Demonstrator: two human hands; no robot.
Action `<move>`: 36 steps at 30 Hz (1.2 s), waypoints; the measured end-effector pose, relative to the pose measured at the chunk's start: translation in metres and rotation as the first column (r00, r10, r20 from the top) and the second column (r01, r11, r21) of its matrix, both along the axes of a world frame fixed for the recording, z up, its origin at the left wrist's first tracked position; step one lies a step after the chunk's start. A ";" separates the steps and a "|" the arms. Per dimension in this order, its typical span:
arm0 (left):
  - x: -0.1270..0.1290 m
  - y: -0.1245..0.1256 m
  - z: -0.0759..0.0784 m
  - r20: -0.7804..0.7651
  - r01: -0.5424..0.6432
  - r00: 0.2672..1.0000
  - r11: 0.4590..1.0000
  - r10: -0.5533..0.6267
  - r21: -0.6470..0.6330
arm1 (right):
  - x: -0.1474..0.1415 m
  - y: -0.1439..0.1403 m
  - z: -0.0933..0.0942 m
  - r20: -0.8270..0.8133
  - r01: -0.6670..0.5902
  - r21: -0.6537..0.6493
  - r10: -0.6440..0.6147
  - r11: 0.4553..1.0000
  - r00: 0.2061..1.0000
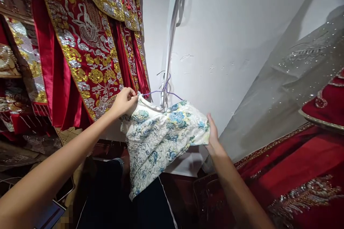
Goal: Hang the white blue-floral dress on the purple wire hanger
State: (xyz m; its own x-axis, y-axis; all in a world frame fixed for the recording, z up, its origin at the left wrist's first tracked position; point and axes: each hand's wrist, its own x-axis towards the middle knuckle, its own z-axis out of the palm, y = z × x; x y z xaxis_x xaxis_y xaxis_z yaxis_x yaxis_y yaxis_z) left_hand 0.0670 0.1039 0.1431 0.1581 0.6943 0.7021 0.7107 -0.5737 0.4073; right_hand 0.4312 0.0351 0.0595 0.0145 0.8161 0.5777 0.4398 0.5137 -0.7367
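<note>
The left hand [124, 102] is pinching the shoulder of a floral dress [158, 137] hanging on a purple wire hanger [164, 91]; the right hand [213, 134], fingers open, is steadying its other shoulder.

wall: white plaster [231, 35] showing scuffs at 12 o'clock | 10 o'clock: red embroidered robes [83, 43] hanging | 3 o'clock: sheer sequinned fabric [301, 78] draping | pole: metal rail [173, 25] leaning

one floral dress [158, 139], one purple hanger [164, 91], two hands [124, 102]
</note>
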 end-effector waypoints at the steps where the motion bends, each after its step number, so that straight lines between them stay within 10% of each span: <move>1: 0.000 0.000 -0.001 -0.017 0.009 1.000 1.000 -0.009 0.003 | 0.002 0.001 0.007 -0.050 -0.004 -0.022 0.003 1.000 0.999; 8: 0.045 0.001 0.030 -0.065 0.038 0.997 0.994 -0.032 0.105 | -0.004 -0.011 0.044 -0.296 0.118 0.000 -0.113 0.993 0.949; 14: 0.063 -0.039 0.051 -0.115 0.187 0.979 0.967 -0.169 0.171 | -0.023 -0.081 0.032 -0.359 0.242 -0.012 -0.230 0.970 0.905; 17: 0.064 -0.057 0.044 -0.140 0.320 0.935 0.945 -0.327 -0.069 | -0.040 -0.134 0.038 -0.074 -0.189 -0.164 0.179 0.968 0.981; 20: 0.061 -0.072 0.036 -0.104 0.442 0.871 0.857 -0.481 -0.263 | -0.055 -0.161 0.056 0.148 -0.606 -0.398 0.700 0.689 0.699; 22: 0.056 -0.083 0.032 0.023 0.556 0.814 0.767 -0.581 -0.321 | -0.062 -0.154 0.062 0.156 -0.645 -0.491 0.788 0.585 0.596; 26: 0.048 -0.109 0.032 0.256 0.702 0.708 0.614 -0.658 -0.361 | -0.077 -0.099 0.038 0.310 -0.202 -0.115 0.228 0.973 0.923; 27: 0.047 -0.115 0.032 0.293 0.723 0.687 0.585 -0.665 -0.368 | -0.082 -0.084 0.028 0.365 -0.097 0.028 0.081 0.995 0.928; 32: 0.052 -0.128 0.031 0.492 0.824 0.565 0.485 -0.662 -0.292 | -0.110 -0.041 -0.003 0.452 -0.040 0.450 -0.189 0.892 0.872; 36: 0.036 -0.096 0.019 0.772 0.828 0.447 0.534 -0.451 -0.168 | -0.112 -0.034 0.020 0.386 0.020 0.507 -0.248 0.862 0.888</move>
State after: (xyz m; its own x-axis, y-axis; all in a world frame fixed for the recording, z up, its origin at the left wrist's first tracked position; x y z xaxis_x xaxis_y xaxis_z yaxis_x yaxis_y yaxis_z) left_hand 0.1035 0.0075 0.1624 0.4093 0.8017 0.4355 -0.2946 -0.3356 0.8947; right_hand 0.3188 0.0016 0.0794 -0.2356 0.4444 0.8643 0.7390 0.6595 -0.1376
